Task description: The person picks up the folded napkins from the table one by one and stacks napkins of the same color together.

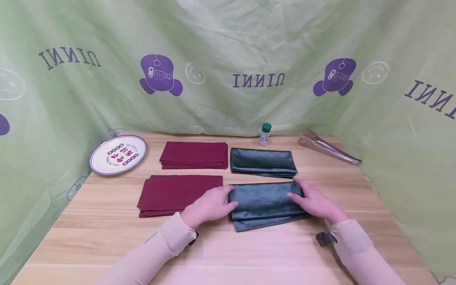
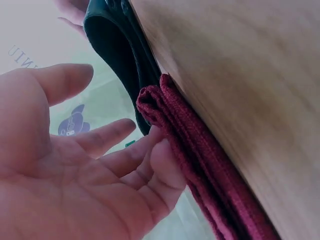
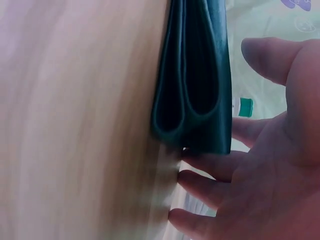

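A dark green folded cloth lies at the front, its lower layer sticking out towards me. At its left edge is my left hand, thumb and forefinger spread. In the left wrist view its other fingers bend loosely against the front dark red folded cloth. My right hand stands at the green cloth's right edge. The right wrist view shows its thumb held apart and its fingers extended beside the cloth's looped folds, their tips low at the table. Neither hand grips anything.
Behind lie another dark red folded cloth and another green one. A white oval plate sits at the back left. A green-capped shaker bottle and metal tongs are along the back. A green printed curtain surrounds the wooden table.
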The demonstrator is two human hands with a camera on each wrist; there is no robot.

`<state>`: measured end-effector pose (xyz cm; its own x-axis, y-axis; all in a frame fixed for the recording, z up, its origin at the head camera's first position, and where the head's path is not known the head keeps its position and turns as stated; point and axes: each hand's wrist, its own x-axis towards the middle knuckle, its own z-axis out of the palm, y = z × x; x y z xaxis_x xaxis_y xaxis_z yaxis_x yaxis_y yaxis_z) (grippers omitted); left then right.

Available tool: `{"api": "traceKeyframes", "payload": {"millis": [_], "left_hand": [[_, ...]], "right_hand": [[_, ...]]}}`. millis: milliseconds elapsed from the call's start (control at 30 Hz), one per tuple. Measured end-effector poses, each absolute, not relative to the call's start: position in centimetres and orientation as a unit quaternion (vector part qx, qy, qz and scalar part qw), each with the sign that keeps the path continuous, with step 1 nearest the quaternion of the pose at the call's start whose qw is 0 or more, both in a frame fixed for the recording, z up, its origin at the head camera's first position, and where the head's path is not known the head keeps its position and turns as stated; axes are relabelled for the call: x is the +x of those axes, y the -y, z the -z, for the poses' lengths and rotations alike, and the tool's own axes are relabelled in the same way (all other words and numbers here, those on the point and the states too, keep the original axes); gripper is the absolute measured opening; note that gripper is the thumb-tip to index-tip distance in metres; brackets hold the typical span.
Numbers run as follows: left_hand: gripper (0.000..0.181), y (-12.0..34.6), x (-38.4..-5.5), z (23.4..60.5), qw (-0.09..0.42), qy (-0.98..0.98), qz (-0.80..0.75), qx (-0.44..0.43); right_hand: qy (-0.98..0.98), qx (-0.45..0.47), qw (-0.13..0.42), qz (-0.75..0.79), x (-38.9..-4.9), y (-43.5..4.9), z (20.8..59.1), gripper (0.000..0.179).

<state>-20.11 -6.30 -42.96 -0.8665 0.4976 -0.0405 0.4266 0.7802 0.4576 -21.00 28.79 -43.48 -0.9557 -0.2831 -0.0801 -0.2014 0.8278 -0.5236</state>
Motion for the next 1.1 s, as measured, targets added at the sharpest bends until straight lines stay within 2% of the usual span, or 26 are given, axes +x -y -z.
{"api": "traceKeyframes", "payload": {"millis": [233,467,667,900,1100], "left_hand": [[0.061,6.2,-20.1,42.6,0.108,-0.938,-0.198,0.262],[0.05,7.0,-20.9,42.5,0.165,-0.903,-0.309,0.249],[0.04,6.6,-21.1,42.7,0.143,-0.89,-0.338,0.27],[0.047,5.9,-21.0,42.9,0.13,-0.869,-0.393,0.27],[0.053,5.7,-21.2,43.0,0.08,-0.864,-0.408,0.284]], "right_hand": [[-0.949,-0.108,0.073,0.288,-20.9,-28.5,43.5,0.077],[-0.908,-0.059,0.064,0.41,-20.8,-28.1,43.5,0.067],[-0.852,-0.016,0.013,0.523,-20.8,-27.4,43.6,0.057],[-0.816,0.027,-0.048,0.575,-20.9,-27.1,44.2,0.054],[-0.787,0.05,-0.067,0.611,-20.9,-27.0,44.5,0.054]]}}
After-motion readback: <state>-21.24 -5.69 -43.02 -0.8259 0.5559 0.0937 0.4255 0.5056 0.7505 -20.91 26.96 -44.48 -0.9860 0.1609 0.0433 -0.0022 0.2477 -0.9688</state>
